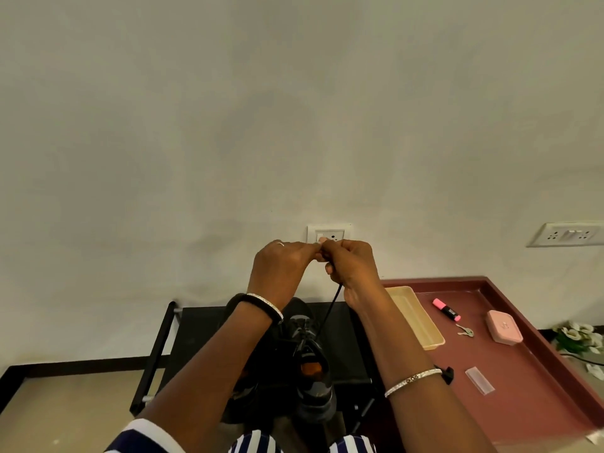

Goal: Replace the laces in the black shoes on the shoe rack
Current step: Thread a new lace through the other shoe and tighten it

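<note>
A black shoe [310, 364] with an orange lining stands on top of the black shoe rack [202, 325], toe pointing to the wall. A black lace [330, 308] runs taut from its eyelets up to my hands. My right hand [349, 263] grips the lace high above the shoe. My left hand [282, 266] meets it fingertip to fingertip and pinches the lace end there. A second dark shoe lies mostly hidden under my left forearm.
A maroon table [523, 371] stands right of the rack. On it are a beige tray [415, 317], a pink highlighter [446, 309], keys [465, 330], a pink case [503, 327] and a clear plastic strip [479, 380]. A wall socket [330, 233] is behind my hands.
</note>
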